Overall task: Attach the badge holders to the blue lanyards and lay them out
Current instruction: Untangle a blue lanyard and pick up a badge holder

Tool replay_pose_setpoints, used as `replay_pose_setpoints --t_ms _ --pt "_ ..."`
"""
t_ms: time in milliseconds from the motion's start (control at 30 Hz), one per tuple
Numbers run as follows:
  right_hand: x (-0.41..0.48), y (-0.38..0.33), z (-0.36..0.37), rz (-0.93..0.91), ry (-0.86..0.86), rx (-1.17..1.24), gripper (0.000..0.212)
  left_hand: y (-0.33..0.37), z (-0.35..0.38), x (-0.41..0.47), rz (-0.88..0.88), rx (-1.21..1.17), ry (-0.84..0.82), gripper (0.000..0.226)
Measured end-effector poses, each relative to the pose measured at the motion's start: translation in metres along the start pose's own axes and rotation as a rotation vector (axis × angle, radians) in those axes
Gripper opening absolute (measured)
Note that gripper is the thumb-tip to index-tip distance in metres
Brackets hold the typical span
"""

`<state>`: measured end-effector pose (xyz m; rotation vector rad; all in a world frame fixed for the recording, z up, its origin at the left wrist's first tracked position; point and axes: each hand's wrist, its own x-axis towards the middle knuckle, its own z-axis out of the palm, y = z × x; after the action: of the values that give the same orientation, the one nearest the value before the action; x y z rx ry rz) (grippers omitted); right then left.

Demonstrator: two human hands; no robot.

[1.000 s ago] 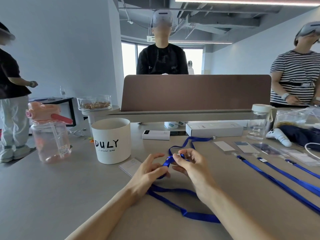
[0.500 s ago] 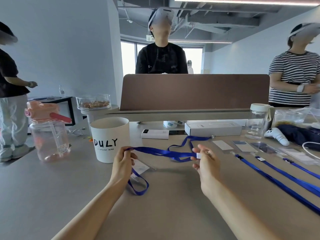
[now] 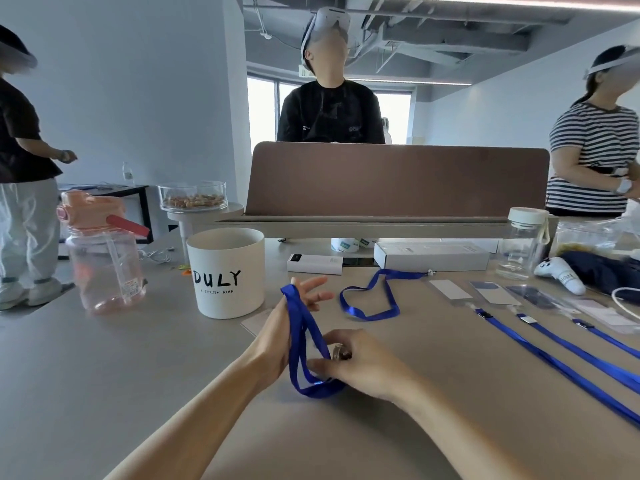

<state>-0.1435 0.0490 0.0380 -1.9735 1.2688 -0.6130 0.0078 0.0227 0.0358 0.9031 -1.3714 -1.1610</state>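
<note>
The grey table (image 3: 104, 393) bears a pink bottle (image 3: 104, 265), white cup (image 3: 227, 271), white box (image 3: 431, 256) and laid-out blue lanyards (image 3: 519, 340)

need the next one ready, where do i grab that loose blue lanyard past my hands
Pinch the loose lanyard at its far end, just behind the clip near the white box, coming from above. The strap lies flat in a slack loop, so lifting that end likely lets it trail out untangled.

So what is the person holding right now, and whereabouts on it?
A blue lanyard. Its loop hangs over the open left hand; the right hand pinches the strap near its metal clip.
</note>
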Motion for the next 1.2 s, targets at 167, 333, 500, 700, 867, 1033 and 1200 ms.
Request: replay_pose_setpoints --t_ms 167,333,500,700,867,1033,1200 --pt "0.003 0.004 0.004 0.012 0.117 -0.074 0.011 0.002 -0.008 0.003 0.049 0.009 0.166 0.038" --pt "0.003 0.003 -0.008 0.146 0.219 0.292 0.014 0.028 -0.024 -0.002 0.108 -0.016 0.360 0.036" --pt "0.037 -0.020 -0.021 0.152 0.178 0.610 0.012 0.051 -0.051 -0.006 0.060 0.009 0.453 0.028" --pt "0.104 -0.096 -0.032 0.075 0.296 0.736 0.021 0.108 -0.117 0.016 0.065 0.347 0.604 0.022" --pt "0.163 -0.147 -0.010 -0.131 0.478 0.429 0.027 0.131 -0.158 0.052 0.111 0.428 0.683 0.026" --pt "0.210 -0.160 -0.003 -0.191 0.510 0.172 0.034 0.128 -0.167 0.098 0.018 0.565 0.548 0.027" --pt "0.205 -0.143 -0.025 -0.238 0.437 -0.227 0.030 0.123 -0.155 0.111 -0.111 1.153 0.303 0.029"
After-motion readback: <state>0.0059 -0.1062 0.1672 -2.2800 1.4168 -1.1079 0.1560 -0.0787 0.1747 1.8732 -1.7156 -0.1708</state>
